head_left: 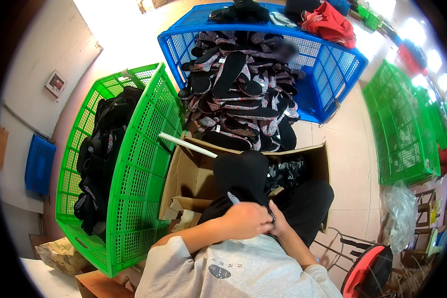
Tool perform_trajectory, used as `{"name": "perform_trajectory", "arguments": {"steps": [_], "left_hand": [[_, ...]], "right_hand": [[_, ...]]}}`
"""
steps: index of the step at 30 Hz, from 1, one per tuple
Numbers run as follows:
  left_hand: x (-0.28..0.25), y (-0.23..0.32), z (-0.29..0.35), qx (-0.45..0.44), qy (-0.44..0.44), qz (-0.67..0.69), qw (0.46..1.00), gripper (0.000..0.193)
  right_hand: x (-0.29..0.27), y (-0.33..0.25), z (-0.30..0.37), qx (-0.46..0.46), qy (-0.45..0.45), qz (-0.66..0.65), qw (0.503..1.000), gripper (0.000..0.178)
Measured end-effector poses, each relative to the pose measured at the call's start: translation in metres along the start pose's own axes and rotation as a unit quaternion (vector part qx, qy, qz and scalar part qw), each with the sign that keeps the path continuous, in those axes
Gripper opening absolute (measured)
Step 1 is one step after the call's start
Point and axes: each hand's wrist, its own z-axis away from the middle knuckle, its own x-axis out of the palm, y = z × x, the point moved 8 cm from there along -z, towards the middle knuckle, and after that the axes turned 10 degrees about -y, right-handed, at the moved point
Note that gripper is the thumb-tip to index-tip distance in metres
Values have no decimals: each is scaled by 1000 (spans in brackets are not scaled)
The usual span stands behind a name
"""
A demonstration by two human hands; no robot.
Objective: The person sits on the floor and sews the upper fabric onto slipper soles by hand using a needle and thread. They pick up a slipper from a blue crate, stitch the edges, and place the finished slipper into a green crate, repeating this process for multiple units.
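Observation:
My left hand (248, 218) is closed in front of my belly. Its fingers meet my right hand (279, 221), which is curled and pinches a small dark edge. Both grip what looks like a black slipper, with a grey patterned edge (233, 197) showing beside my left knuckles. Black cloth and my dark trousers merge there, so its outline is hard to tell. Just ahead, a large black rounded shape (241, 171) rises in front of a cardboard box (198, 174). Beyond the box lies a big heap of black slippers (228, 74) with floral sides.
The heap spills from a blue crate (328, 74) with dark and red cloth (330, 25) on top. Left stands a green crate (139, 174) of black items. A white stick (186, 144) crosses the box. Right are green crates (397, 129), a plastic bag (401, 213) and a red-black round object (367, 273).

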Motion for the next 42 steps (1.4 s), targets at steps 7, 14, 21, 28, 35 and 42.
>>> {"name": "perform_trajectory", "arguments": {"steps": [7, 14, 21, 28, 35, 42], "left_hand": [[-109, -95, 61, -105, 436, 304, 840, 48], [-53, -97, 25, 113, 271, 687, 664, 34], [-45, -109, 27, 66, 345, 723, 595, 14], [-81, -85, 65, -15, 492, 479, 727, 14], [-87, 16, 44, 85, 406, 161, 896, 23], [-73, 40, 37, 168, 358, 167, 903, 20]], "right_hand": [[-10, -1, -8, -4, -119, -125, 985, 75], [10, -2, -6, 17, -147, -82, 986, 72], [50, -6, 9, 49, -314, -77, 945, 71], [-3, -22, 7, 23, -59, 73, 995, 78], [27, -59, 18, -34, 49, 227, 972, 41], [-5, -34, 13, -73, 143, 176, 971, 46]]}}
